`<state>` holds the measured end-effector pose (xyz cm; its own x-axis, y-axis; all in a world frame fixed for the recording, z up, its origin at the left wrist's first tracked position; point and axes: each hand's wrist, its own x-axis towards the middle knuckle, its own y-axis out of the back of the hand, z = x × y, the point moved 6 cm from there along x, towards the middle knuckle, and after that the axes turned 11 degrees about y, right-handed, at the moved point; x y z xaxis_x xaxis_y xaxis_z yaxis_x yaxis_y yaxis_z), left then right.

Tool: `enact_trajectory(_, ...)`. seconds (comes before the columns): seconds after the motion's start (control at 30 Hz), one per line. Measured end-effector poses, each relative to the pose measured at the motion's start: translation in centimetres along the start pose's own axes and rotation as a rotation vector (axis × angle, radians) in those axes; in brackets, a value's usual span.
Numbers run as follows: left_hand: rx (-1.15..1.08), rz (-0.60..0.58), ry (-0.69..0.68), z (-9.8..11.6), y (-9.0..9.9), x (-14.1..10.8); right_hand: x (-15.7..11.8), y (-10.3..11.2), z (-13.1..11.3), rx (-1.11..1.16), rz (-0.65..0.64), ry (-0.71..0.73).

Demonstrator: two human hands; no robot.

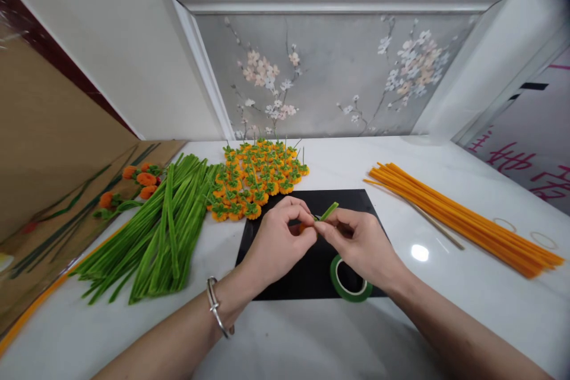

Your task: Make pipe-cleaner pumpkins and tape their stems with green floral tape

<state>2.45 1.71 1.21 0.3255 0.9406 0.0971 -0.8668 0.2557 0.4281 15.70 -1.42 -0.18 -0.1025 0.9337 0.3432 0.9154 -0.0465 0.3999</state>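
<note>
Over the black mat (285,285), my left hand (278,240) is closed in a pinch, with a bit of orange showing beneath its fingers, most likely a small pipe-cleaner flower. Fingertip to fingertip with it, my right hand (363,243) pinches a short green pipe cleaner (329,211) whose free end sticks up. Where the two pieces meet is hidden by the fingers. A roll of green tape (333,279) lies on the mat below my right wrist.
Finished-looking orange-and-green pipe-cleaner flowers (262,175) stand grouped behind my left hand. To the left lies a pile of green pipe cleaners (173,237), beside orange pompom-like flowers (146,179) on cardboard. Orange pipe cleaners (463,219) and a thin stick (439,228) are at right.
</note>
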Motion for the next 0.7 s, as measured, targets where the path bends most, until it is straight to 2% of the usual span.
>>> enact_trajectory(0.07,-0.005,0.0,0.003,0.3,-0.1,-0.1,0.1,0.2,0.1,0.004,0.016,-0.019)
enact_trajectory(0.13,-0.119,-0.063,0.069,0.3,-0.1,-0.1,0.2,0.3,0.1,0.031,0.001,-0.034)
enact_trajectory(0.3,-0.708,-0.395,0.513,-1.3,-1.1,-0.1,0.4,0.7,-0.1,0.155,-0.016,-0.057)
enact_trajectory(0.4,-0.862,-0.566,0.672,-1.8,-2.1,-0.6,0.4,0.4,-0.4,0.212,-0.049,-0.024)
enact_trajectory(0.47,-0.875,-0.591,0.678,-2.0,-2.4,-0.7,0.3,0.2,-0.4,0.202,-0.061,-0.001)
enact_trajectory(0.57,-0.836,-0.51,0.6,-1.9,-2.0,-0.4,0.2,0.2,-0.1,0.125,-0.035,0.008)
enact_trajectory(0.63,-0.77,-0.457,0.517,-1.8,-1.7,-0.1,0.2,0.2,0.2,0.093,-0.008,0.004)
enact_trajectory(0.7,-0.612,-0.399,0.391,-1.5,-1.4,0.1,0.2,0.1,0.5,0.091,0.023,-0.008)
